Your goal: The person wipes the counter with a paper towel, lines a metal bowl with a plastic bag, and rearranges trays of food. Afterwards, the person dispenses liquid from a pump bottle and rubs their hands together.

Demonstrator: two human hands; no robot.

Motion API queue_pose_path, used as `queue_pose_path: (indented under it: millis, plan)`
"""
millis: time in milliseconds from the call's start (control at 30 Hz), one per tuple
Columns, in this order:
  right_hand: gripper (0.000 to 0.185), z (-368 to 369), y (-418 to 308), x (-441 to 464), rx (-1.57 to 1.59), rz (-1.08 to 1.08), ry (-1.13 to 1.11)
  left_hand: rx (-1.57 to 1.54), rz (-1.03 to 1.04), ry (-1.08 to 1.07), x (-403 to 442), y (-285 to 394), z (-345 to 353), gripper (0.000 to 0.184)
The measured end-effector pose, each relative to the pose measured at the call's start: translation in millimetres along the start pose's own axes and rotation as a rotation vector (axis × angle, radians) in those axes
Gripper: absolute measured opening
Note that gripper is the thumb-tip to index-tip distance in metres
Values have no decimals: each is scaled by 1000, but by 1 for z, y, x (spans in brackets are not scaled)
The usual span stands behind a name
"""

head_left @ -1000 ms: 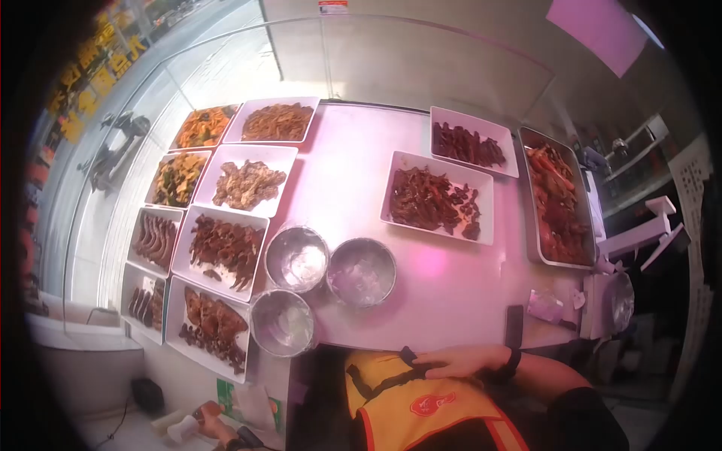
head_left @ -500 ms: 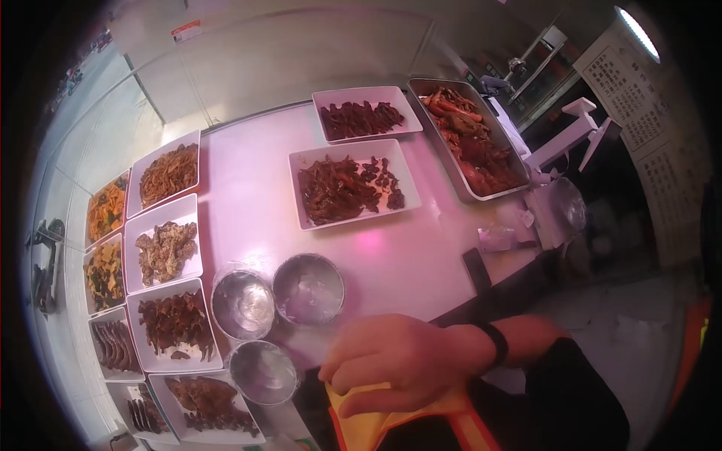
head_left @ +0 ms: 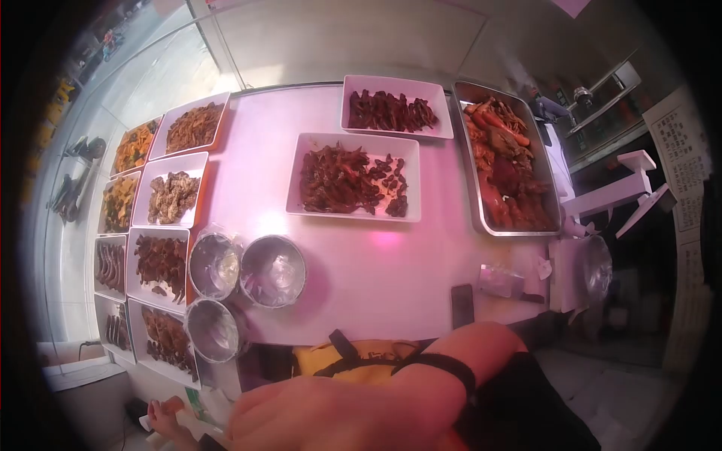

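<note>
My right hand (head_left: 338, 413) fills the bottom middle, blurred, with a dark band on the wrist. Its fingers run out of view below, so their state is hidden. Further left and low, my left hand (head_left: 169, 421) has its fingers curled beside a white edge; what it holds is unclear. Behind my right wrist lies something yellow (head_left: 316, 359) with dark straps. Three metal bowls lined with clear plastic stand nearby: a left bowl (head_left: 214, 264), a right bowl (head_left: 273, 272) and a front bowl (head_left: 213, 331).
White trays of cooked meat (head_left: 162, 263) line the left side. A tray of dark pieces (head_left: 353, 180) sits mid-counter, another tray (head_left: 395, 107) behind it. At right are a steel pan of meat (head_left: 508, 165), a dark phone-like slab (head_left: 462, 306) and a white scale (head_left: 575, 274).
My right hand has moved down and left, towards the bottom edge. My left hand has come into view at lower left. The camera view has turned, shifting the counter.
</note>
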State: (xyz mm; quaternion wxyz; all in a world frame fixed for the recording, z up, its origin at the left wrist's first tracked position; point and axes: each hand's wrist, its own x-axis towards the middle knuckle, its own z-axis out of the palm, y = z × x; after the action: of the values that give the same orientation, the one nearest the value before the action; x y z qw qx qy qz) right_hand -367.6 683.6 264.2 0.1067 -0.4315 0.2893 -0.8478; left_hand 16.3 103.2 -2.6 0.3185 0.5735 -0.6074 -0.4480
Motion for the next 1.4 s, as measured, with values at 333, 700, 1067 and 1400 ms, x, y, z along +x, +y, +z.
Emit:
queue_pose_path:
  millis: [333, 700, 1067, 1400]
  plan:
    - [39, -332, 4, -89, -1164, 658, 874, 133, 212, -760, -288, 306, 273, 25]
    - [65, -440, 60, -162, -761, 1066, 845, 623, 461, -1120, -241, 213, 614, 84]
    - [62, -363, 192, -67, -854, 1193, 689, 565, 349, -875, -122, 198, 606, 78]
    - [46, -543, 30, -71, -1969, 645, 1009, 476, 768, -862, -162, 267, 658, 51]
